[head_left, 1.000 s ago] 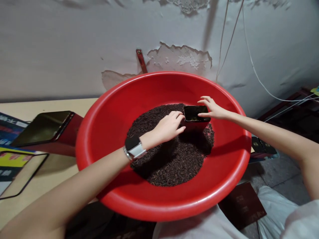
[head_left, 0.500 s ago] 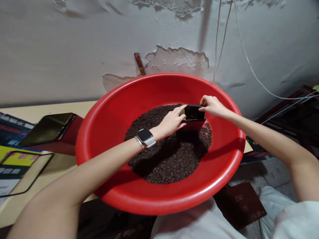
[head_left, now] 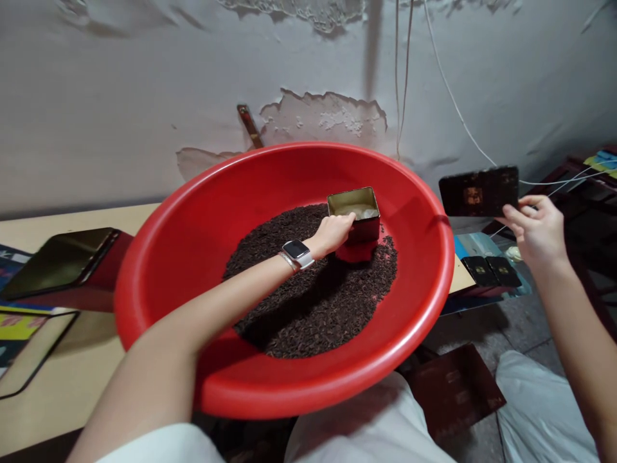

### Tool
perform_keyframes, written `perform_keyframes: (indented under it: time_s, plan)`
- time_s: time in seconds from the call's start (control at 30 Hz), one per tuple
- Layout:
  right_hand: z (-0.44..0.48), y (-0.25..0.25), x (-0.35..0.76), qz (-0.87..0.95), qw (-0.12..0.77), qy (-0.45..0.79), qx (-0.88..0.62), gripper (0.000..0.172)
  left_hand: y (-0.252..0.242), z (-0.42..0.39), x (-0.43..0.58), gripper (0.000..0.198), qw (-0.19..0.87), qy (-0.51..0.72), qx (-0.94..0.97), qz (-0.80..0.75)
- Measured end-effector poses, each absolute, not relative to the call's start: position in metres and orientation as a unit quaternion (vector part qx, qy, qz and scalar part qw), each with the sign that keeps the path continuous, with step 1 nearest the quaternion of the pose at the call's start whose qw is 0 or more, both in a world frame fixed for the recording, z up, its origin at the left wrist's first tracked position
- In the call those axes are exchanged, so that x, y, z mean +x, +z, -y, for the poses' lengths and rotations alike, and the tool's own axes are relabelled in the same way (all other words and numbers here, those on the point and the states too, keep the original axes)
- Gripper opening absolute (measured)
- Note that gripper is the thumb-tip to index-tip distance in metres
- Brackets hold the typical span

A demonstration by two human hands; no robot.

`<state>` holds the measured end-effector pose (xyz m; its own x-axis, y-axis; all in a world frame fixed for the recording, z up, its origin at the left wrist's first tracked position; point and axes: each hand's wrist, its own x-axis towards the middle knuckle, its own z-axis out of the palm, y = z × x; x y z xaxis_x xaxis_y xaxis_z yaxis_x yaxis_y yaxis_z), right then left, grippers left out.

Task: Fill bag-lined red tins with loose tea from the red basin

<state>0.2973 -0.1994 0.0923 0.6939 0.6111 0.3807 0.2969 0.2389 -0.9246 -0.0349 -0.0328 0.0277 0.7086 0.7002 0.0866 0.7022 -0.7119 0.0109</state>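
Note:
Inside a wide red plastic basin (head_left: pixel 299 400) lies a heap of dark, dry bits like loose tea leaves (head_left: pixel 308 315). Over the right part of the heap is a small rectangular tin (head_left: pixel 366 228), its top uncovered and something pale inside. My left hand (head_left: pixel 332 233), with a watch on the wrist, grips the tin's near side at the rim. Out past the basin's right edge, my right hand (head_left: pixel 542 222) pinches a dark flat tin lid (head_left: pixel 496 193) by its right end. A reddish patch of basin floor shows below the tin.
A larger tin (head_left: pixel 62 263) with a gold opening lies on the table (head_left: pixel 96 360) at left, near a black frame (head_left: pixel 43 354). Small dark boxes (head_left: pixel 482 270) are right of the basin. Below them stands a dark red stool (head_left: pixel 457 389). White cords (head_left: pixel 405 77) hang by the wall.
The lid has come off the tin and moved right and out of the basin in my right hand. My left hand stays at the tin, whose inside now shows. The view has turned slightly right.

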Motion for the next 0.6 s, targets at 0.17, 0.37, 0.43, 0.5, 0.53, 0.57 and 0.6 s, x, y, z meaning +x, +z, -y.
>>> perform_keyframes:
  time_s: [0.17, 0.37, 0.43, 0.5, 0.53, 0.57, 0.6]
  plan:
    - [0.223, 0.034, 0.33, 0.289, 0.702, 0.039, -0.65, 0.053, 0.031, 0.025, -0.021, 0.029, 0.022, -0.02, -0.932, 0.362]
    - [0.234, -0.05, 0.337, 0.299, 0.577, -0.039, -0.759, 0.042, 0.041, 0.032, -0.023, 0.029, 0.02, 0.031, -0.941, 0.335]
    - [0.234, -0.077, 0.325, 0.336, 0.516, -0.02, -0.788, 0.033, 0.04, 0.041, -0.03, 0.031, 0.019, 0.047, -0.944, 0.326]
    - [0.232, -0.1, 0.31, 0.388, 0.466, 0.004, -0.796, 0.023, 0.038, 0.052, -0.037, 0.031, 0.015, 0.057, -0.946, 0.319]
    - [0.23, -0.11, 0.304, 0.418, 0.444, 0.018, -0.792, 0.02, 0.036, 0.058, -0.04, 0.031, 0.012, 0.058, -0.946, 0.318]
    - [0.229, -0.118, 0.298, 0.448, 0.426, 0.03, -0.785, 0.021, 0.035, 0.063, -0.043, 0.031, 0.008, 0.058, -0.947, 0.317]
    - [0.228, -0.125, 0.294, 0.478, 0.411, 0.041, -0.776, 0.023, 0.034, 0.067, -0.045, 0.031, 0.004, 0.054, -0.947, 0.316]
